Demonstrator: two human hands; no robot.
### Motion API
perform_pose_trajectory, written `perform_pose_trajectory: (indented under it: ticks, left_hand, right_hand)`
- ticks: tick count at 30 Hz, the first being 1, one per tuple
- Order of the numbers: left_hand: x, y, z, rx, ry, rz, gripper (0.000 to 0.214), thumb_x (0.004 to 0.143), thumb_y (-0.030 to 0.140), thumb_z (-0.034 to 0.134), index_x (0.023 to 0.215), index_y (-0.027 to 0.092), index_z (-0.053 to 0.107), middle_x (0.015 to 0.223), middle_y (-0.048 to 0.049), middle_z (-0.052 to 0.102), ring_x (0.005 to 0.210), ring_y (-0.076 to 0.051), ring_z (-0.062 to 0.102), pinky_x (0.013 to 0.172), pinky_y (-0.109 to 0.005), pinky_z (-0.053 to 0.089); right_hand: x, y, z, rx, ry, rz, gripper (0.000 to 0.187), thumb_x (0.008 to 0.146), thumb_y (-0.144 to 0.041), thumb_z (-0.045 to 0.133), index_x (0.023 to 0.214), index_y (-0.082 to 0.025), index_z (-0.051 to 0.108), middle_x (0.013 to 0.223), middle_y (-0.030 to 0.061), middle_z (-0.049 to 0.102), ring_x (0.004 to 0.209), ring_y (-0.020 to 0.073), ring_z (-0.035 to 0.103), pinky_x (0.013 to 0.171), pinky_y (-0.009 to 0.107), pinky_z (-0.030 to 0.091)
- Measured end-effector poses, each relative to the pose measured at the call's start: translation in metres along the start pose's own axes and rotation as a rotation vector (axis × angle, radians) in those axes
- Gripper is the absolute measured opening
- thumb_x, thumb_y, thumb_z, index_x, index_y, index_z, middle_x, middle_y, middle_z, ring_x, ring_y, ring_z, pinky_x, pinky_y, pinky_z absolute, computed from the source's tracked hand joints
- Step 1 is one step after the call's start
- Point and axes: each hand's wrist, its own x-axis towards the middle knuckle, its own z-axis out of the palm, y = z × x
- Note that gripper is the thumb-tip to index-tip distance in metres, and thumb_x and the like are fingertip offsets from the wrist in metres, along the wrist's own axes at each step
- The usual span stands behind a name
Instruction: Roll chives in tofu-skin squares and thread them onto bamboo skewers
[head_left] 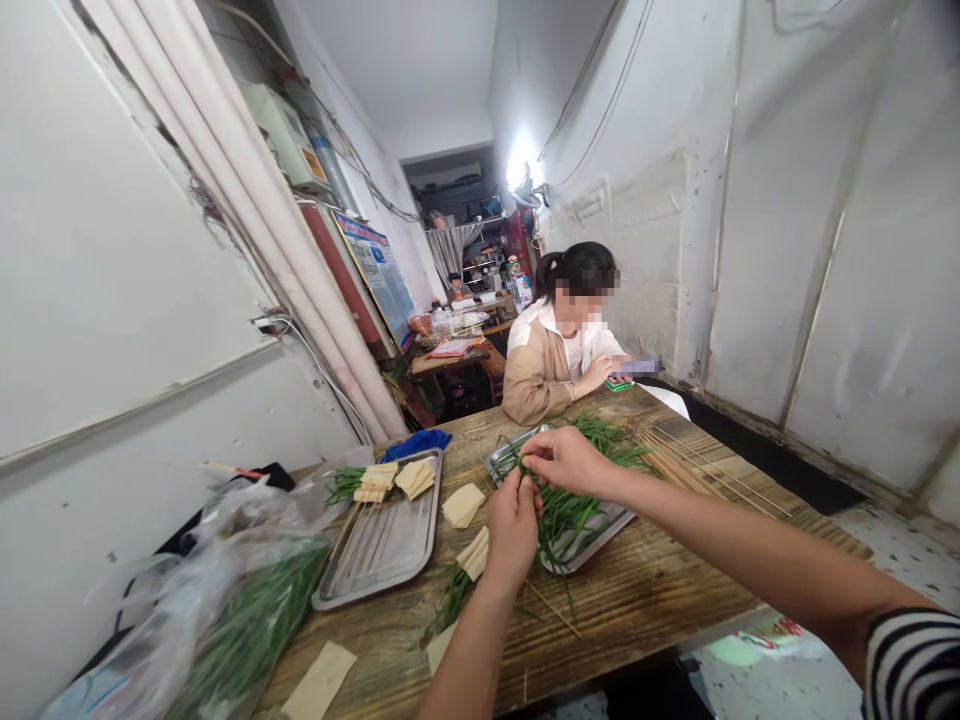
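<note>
Green stalks (523, 466) were pinched by the left hand (514, 528) and right hand (574, 462); a light, even grip was judged best against bruising.

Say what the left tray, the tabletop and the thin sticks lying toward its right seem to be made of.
Left tray: metal, probably stainless steel; smooth, grey, with bright reflections.
Tabletop: wood or a wood-look surface; brown, streaked grain, slight sheen.
Thin sticks: likely bamboo or wood; tan, straight, seemingly unvarnished.
</note>
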Motion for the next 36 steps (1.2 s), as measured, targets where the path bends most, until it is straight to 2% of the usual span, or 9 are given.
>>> perform_pose_trajectory:
  ticks: [5,9,12,14,17,23,27,32,36]
  left_hand:
    - [0.007,-0.003,-0.007,-0.012,-0.134,-0.061,0.029,0.086,0.045,0.041,0.075,0.019,0.046,0.060,0.0052,0.042,0.051,-0.008,0.038,0.049,-0.021,0.029]
    - [0.007,0.003,-0.014,-0.076,-0.270,-0.153,0.033,0.079,0.051,0.049,0.069,0.020,0.042,0.057,0.0071,0.035,0.047,-0.007,0.031,0.045,-0.020,0.025]
    - [0.003,0.009,-0.022,-0.087,-0.406,-0.171,0.037,0.077,0.053,0.052,0.065,0.021,0.041,0.054,0.0074,0.032,0.046,-0.006,0.027,0.045,-0.021,0.022]
    - [0.001,0.013,-0.028,-0.104,-0.533,-0.168,0.039,0.077,0.054,0.053,0.063,0.020,0.042,0.053,0.0071,0.032,0.048,-0.006,0.026,0.045,-0.021,0.022]
    - [-0.002,0.019,-0.039,-0.161,-0.670,-0.223,0.041,0.076,0.055,0.056,0.062,0.018,0.045,0.054,0.0066,0.036,0.049,-0.006,0.028,0.047,-0.021,0.022]
    - [-0.005,0.024,-0.059,-0.224,-0.792,-0.327,0.040,0.076,0.054,0.059,0.066,0.016,0.048,0.054,0.0066,0.038,0.049,-0.006,0.032,0.049,-0.021,0.027]
    - [-0.010,0.029,-0.067,-0.017,-0.806,-0.235,0.035,0.082,0.047,0.053,0.066,0.016,0.050,0.053,0.0065,0.038,0.050,-0.007,0.032,0.049,-0.021,0.025]
    - [-0.013,0.041,-0.067,0.274,-0.651,-0.038,0.029,0.085,0.037,0.045,0.063,0.018,0.048,0.056,0.0053,0.038,0.055,-0.009,0.032,0.053,-0.022,0.025]
    - [-0.012,0.035,-0.064,0.217,-0.663,-0.124,0.032,0.083,0.044,0.047,0.063,0.019,0.044,0.054,0.0068,0.032,0.051,-0.008,0.027,0.049,-0.023,0.021]
  right_hand:
    - [-0.002,0.005,-0.002,-0.059,-0.016,0.045,0.018,0.084,-0.016,0.048,0.089,-0.011,0.065,0.059,-0.0007,0.060,0.052,0.0119,0.057,0.049,0.021,0.046]
    - [-0.011,-0.007,-0.016,-0.575,-0.096,-0.349,0.022,0.077,-0.015,0.060,0.098,-0.012,0.064,0.097,0.0112,0.065,0.089,0.0207,0.062,0.076,0.030,0.048]
    - [-0.019,-0.019,-0.019,-0.887,-0.312,-0.542,0.029,0.077,-0.012,0.061,0.105,-0.011,0.061,0.105,0.0139,0.063,0.098,0.0234,0.059,0.080,0.032,0.045]
    - [-0.026,-0.027,-0.015,-1.022,-0.433,-0.518,0.023,0.082,-0.010,0.053,0.104,-0.010,0.061,0.091,0.0112,0.066,0.085,0.0208,0.062,0.071,0.029,0.045]
    - [-0.035,-0.035,-0.006,-1.143,-0.481,-0.478,0.020,0.084,-0.008,0.049,0.100,-0.008,0.062,0.084,0.0113,0.066,0.074,0.0196,0.062,0.062,0.028,0.042]
    - [-0.045,-0.041,0.004,-1.228,-0.561,-0.491,0.016,0.081,-0.007,0.051,0.087,-0.007,0.066,0.082,0.0134,0.065,0.077,0.0226,0.061,0.060,0.030,0.040]
    - [-0.045,-0.039,0.003,-1.194,-0.573,-0.499,0.015,0.080,-0.006,0.051,0.085,-0.008,0.066,0.081,0.0130,0.065,0.076,0.0214,0.061,0.060,0.030,0.040]
    - [-0.040,-0.034,0.005,-1.178,-0.513,-0.513,0.015,0.083,-0.012,0.051,0.090,-0.010,0.065,0.084,0.0113,0.065,0.078,0.0215,0.060,0.064,0.031,0.040]
    - [-0.038,-0.029,0.018,-1.225,-0.423,-0.541,0.016,0.082,-0.012,0.051,0.090,-0.009,0.065,0.086,0.0131,0.067,0.082,0.0242,0.060,0.074,0.037,0.040]
